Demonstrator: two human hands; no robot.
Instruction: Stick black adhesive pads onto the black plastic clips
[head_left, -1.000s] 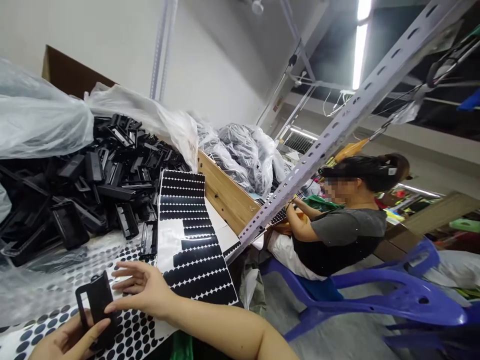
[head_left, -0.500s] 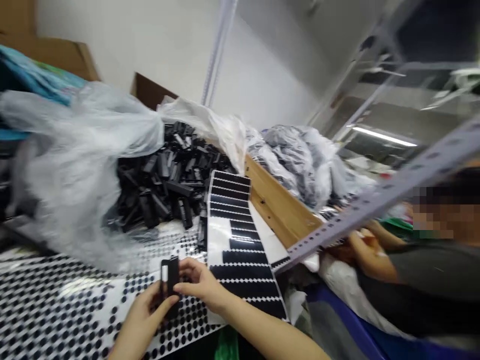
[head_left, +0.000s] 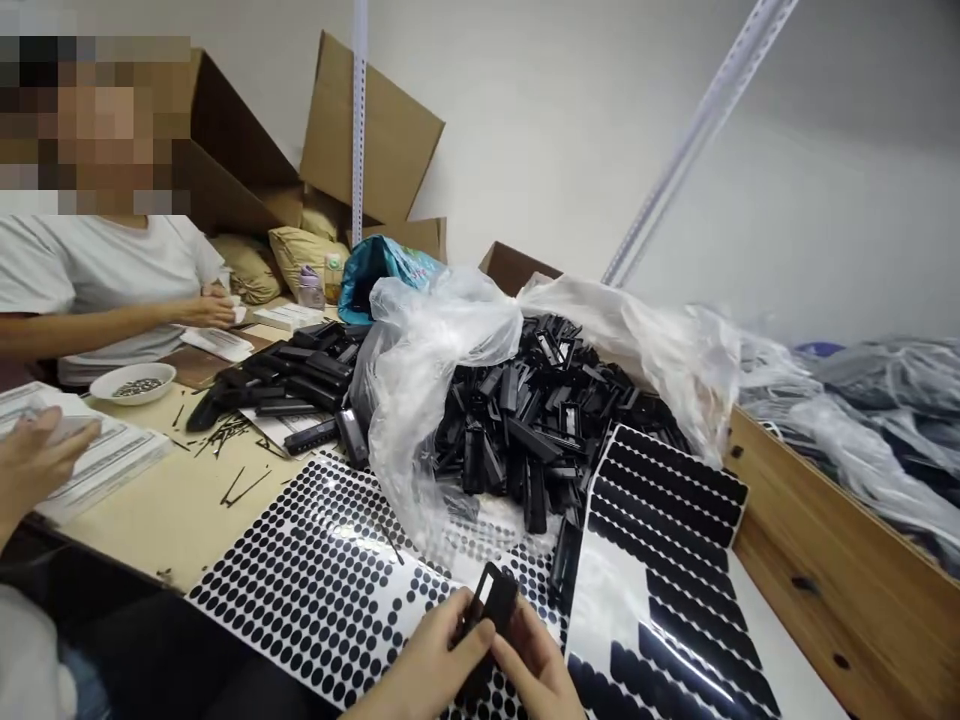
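My left hand (head_left: 420, 672) and my right hand (head_left: 541, 668) both grip one small black plastic frame part (head_left: 489, 606) at the bottom middle of the view, just above a sheet of black round adhesive dots (head_left: 315, 570). To the right lies a second sheet with rows of black scalloped strips (head_left: 667, 560), partly peeled. Beyond my hands, a heap of the same black plastic parts (head_left: 540, 420) spills out of an open clear plastic bag (head_left: 427, 370).
A person in a white shirt (head_left: 97, 270) works at the far left beside a small white bowl (head_left: 133, 382). Another person's hand (head_left: 34, 462) rests on papers at the left edge. Cardboard boxes (head_left: 375, 130) stand behind. A wooden divider (head_left: 832, 560) and bagged dark parts (head_left: 885, 420) lie right.
The camera swung left, from the seated person on the right to the table and the people on the left. Both hands still hold the black part, now lower in view.
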